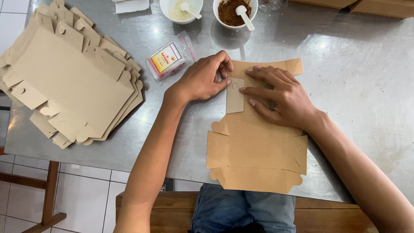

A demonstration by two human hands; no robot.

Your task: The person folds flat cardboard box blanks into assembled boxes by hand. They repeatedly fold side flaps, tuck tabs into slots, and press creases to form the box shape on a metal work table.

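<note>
A flat brown cardboard box blank lies on the steel table in front of me, its near end hanging over the table's front edge. My left hand pinches a folded side flap at the blank's far left corner, thumb and fingers closed on it. My right hand lies flat on the far panel, fingers spread and pointing left, pressing the cardboard down beside that flap.
A thick stack of the same flat blanks lies at the left. A small clear packet with a yellow and red label sits next to it. Two white bowls with spoons, one of pale powder, one of brown powder, stand at the back.
</note>
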